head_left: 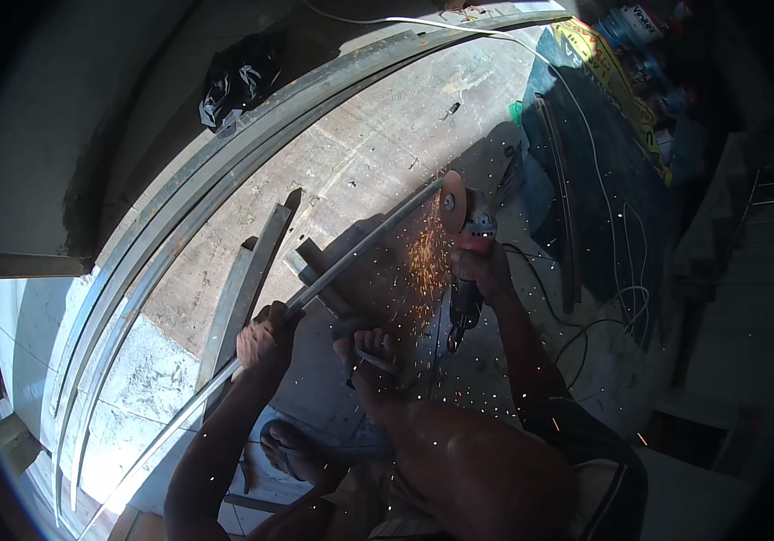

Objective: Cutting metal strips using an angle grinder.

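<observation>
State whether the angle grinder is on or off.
The angle grinder is on: orange sparks spray below its disc, which meets the end of the metal bar.

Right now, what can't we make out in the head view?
Head view:
- Left hand, right hand: palms, hidden by the hands' own backs.
- Metal bar: near end, cut off by lower edge.
- Grinder disc: exact contact with bar, too small.
- Black bag: inside, hidden by plastic.

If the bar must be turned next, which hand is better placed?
Probably the left hand: it is closed around the bar, while the right hand holds the grinder, with sparks flying from its disc.
</observation>
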Tool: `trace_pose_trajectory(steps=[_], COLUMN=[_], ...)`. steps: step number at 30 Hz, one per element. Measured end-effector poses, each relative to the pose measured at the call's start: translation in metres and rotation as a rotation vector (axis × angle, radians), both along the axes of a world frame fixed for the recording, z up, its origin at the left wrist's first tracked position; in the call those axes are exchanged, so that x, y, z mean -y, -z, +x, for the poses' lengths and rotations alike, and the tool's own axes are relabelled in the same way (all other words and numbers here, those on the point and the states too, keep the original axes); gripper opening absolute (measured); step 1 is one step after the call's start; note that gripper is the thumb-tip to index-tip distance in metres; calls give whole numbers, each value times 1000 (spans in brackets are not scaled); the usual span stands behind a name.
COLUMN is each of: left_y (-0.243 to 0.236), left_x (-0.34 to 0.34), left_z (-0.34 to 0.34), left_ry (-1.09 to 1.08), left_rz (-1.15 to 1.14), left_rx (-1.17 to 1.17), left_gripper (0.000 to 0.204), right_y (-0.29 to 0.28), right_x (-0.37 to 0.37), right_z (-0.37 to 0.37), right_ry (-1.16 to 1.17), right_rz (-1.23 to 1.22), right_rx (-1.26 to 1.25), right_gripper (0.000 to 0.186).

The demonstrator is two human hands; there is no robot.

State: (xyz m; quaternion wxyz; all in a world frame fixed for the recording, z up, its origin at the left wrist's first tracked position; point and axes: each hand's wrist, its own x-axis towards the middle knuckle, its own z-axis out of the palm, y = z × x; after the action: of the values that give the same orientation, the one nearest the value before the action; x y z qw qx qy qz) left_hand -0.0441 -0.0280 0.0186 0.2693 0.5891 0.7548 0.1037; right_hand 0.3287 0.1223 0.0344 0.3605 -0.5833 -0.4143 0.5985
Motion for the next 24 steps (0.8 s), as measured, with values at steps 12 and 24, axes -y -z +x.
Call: trace_pose_trajectory(steps=[12, 24], left_y=[6, 21], left_x=[6, 9], left_z=[1, -1], left_ry=[-68, -77], left_rz=[-18, -32], left_rx=[-31, -97], left_gripper=[36, 34], right_y=[-6, 4], right_x=[0, -4], right_z=[-5, -3], right_ry=[-27, -18], right_rz=[19, 69], right_rx=[122, 232], right_gripper=[43, 48])
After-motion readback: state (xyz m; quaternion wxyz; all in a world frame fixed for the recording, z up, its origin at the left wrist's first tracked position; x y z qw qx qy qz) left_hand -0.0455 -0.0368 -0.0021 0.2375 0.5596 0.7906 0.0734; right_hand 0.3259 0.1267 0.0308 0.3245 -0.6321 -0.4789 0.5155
